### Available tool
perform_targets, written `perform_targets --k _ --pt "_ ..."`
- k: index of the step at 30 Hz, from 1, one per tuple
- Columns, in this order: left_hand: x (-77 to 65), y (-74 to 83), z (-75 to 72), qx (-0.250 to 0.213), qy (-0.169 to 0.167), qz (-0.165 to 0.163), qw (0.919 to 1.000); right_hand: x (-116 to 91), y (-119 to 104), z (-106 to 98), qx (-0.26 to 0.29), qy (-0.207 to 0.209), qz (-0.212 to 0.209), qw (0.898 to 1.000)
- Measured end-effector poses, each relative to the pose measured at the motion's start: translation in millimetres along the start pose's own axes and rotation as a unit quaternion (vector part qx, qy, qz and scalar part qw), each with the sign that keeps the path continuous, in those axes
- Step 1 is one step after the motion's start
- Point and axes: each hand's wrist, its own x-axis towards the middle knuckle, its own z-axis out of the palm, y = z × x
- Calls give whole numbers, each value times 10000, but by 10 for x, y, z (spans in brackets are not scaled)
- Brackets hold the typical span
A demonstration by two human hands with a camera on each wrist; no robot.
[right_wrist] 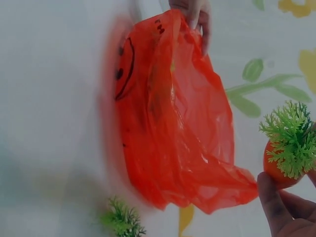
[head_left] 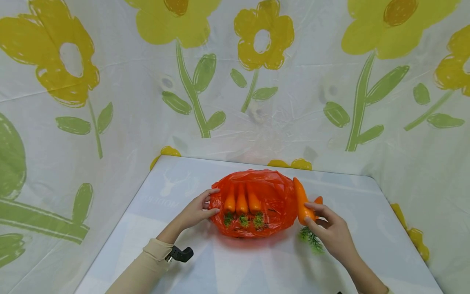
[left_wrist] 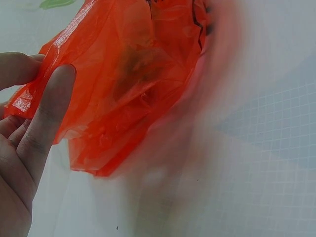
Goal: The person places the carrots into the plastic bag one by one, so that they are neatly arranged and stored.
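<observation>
A red plastic bag (head_left: 277, 196) lies with its mouth spread, and several orange carrots with green tops are around it. Three carrots (head_left: 241, 200) lie side by side inside, their tops toward the person. My left hand (head_left: 196, 209) pinches the bag's left rim between thumb and fingers; the left wrist view shows the thumb (left_wrist: 58, 94) against the plastic. At the bag's right rim, my right hand (head_left: 332, 228) holds another carrot (head_left: 301, 198), its tip pointing away. In the right wrist view its leafy top (right_wrist: 291, 140) shows above the fingers.
Beyond the right hand lies one more carrot (head_left: 318, 200), mostly hidden, with green leaves (head_left: 311, 241) on the table. The pale table (head_left: 249, 269) meets a flower-printed curtain (head_left: 235, 130) at the back and sides. A black band (head_left: 181, 254) is on the left wrist.
</observation>
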Motion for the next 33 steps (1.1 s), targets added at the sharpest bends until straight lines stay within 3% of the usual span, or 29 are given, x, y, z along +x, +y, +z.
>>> perform_targets --k 13,21,33 --pt "3 3 18 -51 -31 -5 10000 95 39 226 -128 -304 199 9993" --pt "9 3 19 7 -38 -40 10000 117 47 329 -22 -362 65 9993" --pt "32 -31 8 83 -50 -24 10000 194 107 506 141 -584 366 9975"
